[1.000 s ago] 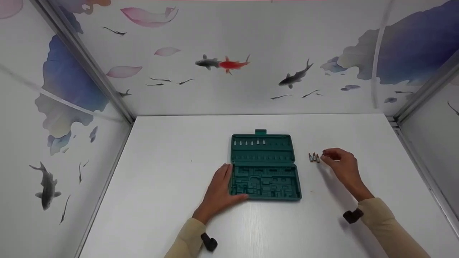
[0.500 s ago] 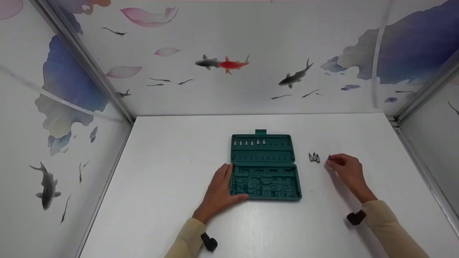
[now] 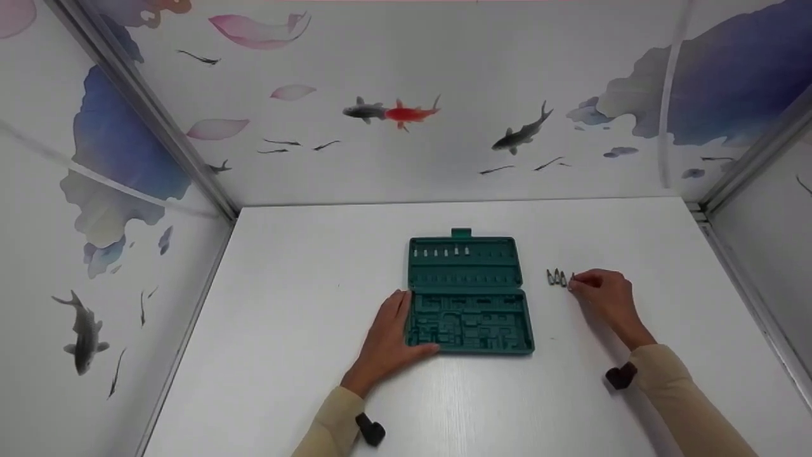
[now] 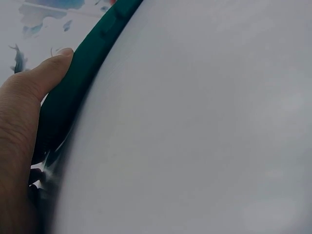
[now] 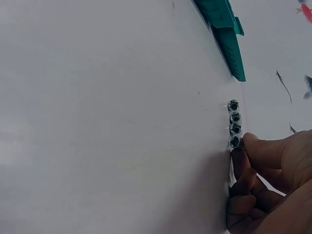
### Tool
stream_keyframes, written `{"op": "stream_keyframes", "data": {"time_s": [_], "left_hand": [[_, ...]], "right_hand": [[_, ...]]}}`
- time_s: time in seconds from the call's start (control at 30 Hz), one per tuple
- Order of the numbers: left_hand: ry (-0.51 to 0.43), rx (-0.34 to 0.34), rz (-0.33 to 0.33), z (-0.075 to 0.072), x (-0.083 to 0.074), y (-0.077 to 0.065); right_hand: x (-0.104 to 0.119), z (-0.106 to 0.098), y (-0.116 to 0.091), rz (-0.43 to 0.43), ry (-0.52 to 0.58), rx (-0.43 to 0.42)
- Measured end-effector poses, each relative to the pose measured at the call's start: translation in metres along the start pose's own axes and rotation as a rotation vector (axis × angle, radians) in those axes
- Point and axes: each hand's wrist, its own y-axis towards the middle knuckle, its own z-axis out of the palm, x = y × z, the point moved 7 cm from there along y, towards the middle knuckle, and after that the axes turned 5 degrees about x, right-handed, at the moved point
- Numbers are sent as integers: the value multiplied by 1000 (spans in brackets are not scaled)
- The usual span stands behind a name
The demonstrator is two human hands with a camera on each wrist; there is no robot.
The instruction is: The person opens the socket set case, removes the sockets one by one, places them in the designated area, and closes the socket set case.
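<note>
A green plastic socket-set case [image 3: 466, 279] lies unfolded flat on the white table. My left hand [image 3: 387, 336] rests at its near left corner, fingers along the left side and thumb along the front edge; the left wrist view shows the thumb [image 4: 53, 70] against the case wall. To the right of the case, three small metal bit sockets [image 3: 557, 277] stand in a row. With thumb and fingertips my right hand [image 3: 606, 295] pinches another bit socket [image 5: 235, 142] at the row's right end. Square holes show in their ends in the right wrist view.
Several pale pegs [image 3: 446, 252] show along the back left of the case's far half. Moulded recesses [image 3: 469, 324] fill its near half. A latch tab [image 3: 461, 232] sticks out behind. White panels [image 3: 406, 165] printed with fish and petals enclose the table [image 3: 304, 304].
My right hand first drew a little to the right with the pinched bit socket, then came back left to the row's end. My left hand and the case have stayed still.
</note>
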Motion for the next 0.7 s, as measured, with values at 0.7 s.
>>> {"op": "stream_keyframes", "data": {"time_s": [0.7], "left_hand": [[10, -5, 20, 0, 1, 0]], "right_hand": [[13, -1, 8, -11, -51, -45]]}}
